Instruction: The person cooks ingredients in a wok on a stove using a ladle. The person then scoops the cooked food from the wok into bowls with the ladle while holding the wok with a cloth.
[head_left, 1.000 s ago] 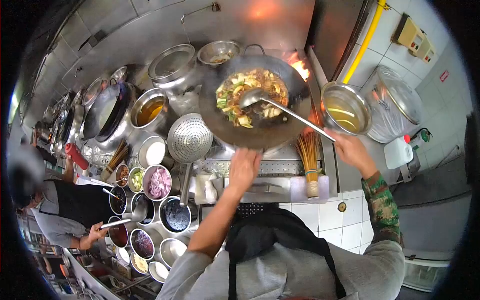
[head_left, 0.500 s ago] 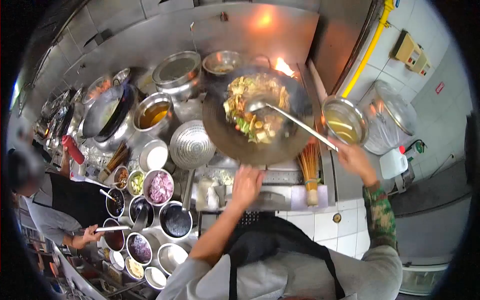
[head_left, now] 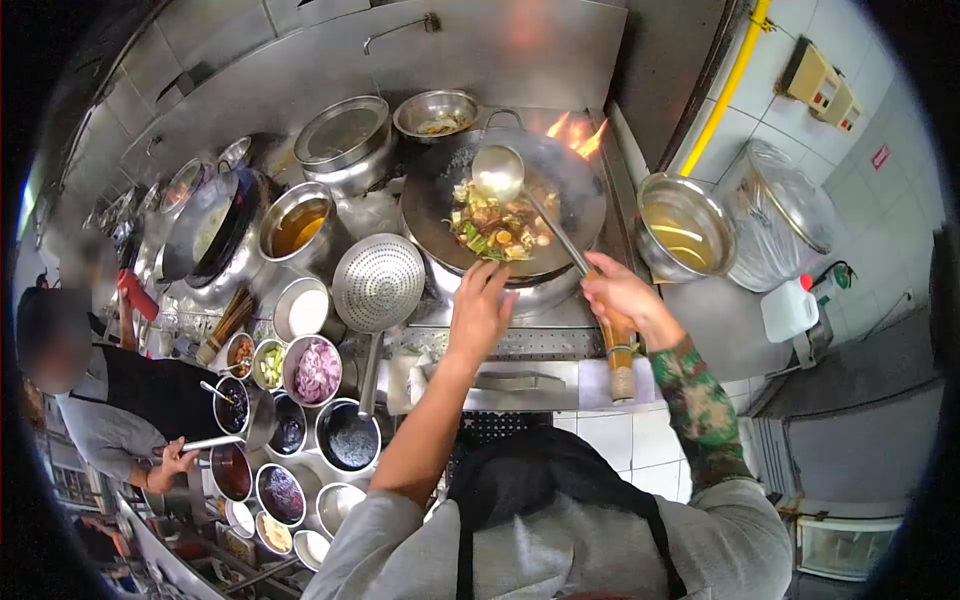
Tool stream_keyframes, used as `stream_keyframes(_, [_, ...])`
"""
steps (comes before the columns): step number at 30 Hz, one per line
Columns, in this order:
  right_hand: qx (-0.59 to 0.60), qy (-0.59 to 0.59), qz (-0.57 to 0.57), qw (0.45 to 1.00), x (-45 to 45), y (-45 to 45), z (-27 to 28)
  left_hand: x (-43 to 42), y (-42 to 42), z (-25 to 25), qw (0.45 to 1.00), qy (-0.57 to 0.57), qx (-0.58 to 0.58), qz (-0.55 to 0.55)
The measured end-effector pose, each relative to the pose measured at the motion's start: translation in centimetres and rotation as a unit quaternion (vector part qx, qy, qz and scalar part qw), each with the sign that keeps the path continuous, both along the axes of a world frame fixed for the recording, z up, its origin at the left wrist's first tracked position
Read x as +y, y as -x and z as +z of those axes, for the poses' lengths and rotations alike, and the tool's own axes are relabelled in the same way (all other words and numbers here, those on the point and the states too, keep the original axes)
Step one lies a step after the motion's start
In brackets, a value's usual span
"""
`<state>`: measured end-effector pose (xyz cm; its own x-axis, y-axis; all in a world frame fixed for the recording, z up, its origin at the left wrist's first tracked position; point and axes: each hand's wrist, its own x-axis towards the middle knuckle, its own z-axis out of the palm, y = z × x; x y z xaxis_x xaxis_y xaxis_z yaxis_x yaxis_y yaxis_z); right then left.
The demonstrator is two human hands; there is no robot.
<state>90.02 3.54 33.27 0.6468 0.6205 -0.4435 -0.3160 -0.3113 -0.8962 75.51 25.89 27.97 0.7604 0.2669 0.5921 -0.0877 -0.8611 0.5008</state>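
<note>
A dark wok (head_left: 430, 215) sits on the burner, with mixed chopped food (head_left: 495, 225) in its middle. At its near rim is my left hand (head_left: 482, 312), fingers curled over the edge; the grip itself is partly hidden. My right hand (head_left: 630, 300) is closed around the long handle of a ladle (head_left: 498, 172). The ladle's bowl hangs over the wok, above the far side of the food. Under my right hand stands a bamboo brush (head_left: 620, 365), its upper part covered by the hand.
Flames (head_left: 578, 135) rise behind the wok. A perforated strainer (head_left: 378, 282) lies left of it, beside a pot of amber liquid (head_left: 300, 230) and a bowl of chopped onion (head_left: 315, 370). At right is a metal pot (head_left: 685, 225). A co-worker (head_left: 130, 400) holds a ladle and red bottle.
The wok has gone from raised and tilted to lower and flatter, my left hand moving forward. My right hand has moved left, and the ladle's bowl has lifted off the food.
</note>
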Motion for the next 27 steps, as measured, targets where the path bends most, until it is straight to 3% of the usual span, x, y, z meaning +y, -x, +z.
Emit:
stream_keyframes(1, [0.01,0.015,0.018,1.0,-0.9,0.2,0.8,-0.3,1.5,1.0,0.999,-0.025,-0.03,0.015])
stream_keyframes(3, [-0.043,0.079,0.037,0.995,-4.5,-0.4,1.5,-0.6,5.7,1.9,0.998,0.045,0.024,0.023])
stream_keyframes(8, [-0.129,0.047,0.033,0.99,-1.1,-1.7,-0.8,-2.4,9.6,2.2,0.994,0.07,0.085,0.007])
stream_keyframes(11, [-0.08,0.036,0.097,0.991,-1.9,-0.9,0.5,-2.5,11.2,2.1,0.99,0.099,0.105,0.001])
stream_keyframes(14, [-0.051,0.1,0.07,0.991,-6.8,-1.1,2.2,-1.9,14.3,1.3,0.984,0.114,0.116,0.068])
stream_keyframes(18, [-0.253,0.186,0.085,0.945,-5.5,-1.1,2.0,-1.7,15.9,0.5,0.978,0.125,0.131,0.107])
stream_keyframes(21, [-0.318,0.088,0.051,0.943,-3.8,-1.9,-1.3,-2.3,15.5,2.5,0.978,0.12,0.142,0.098])
stream_keyframes(22, [-0.167,0.015,0.025,0.986,-3.8,-1.5,-0.9,-2.4,15.9,2.7,0.977,0.119,0.136,0.111])
stream_keyframes(25, [0.059,-0.105,-0.058,0.991,-5.4,-1.7,0.0,-1.9,16.9,2.9,0.975,0.122,0.118,0.145])
stream_keyframes(27, [-0.091,0.003,-0.038,0.995,-4.7,-1.3,-1.4,-2.2,18.2,2.7,0.969,0.138,0.122,0.167])
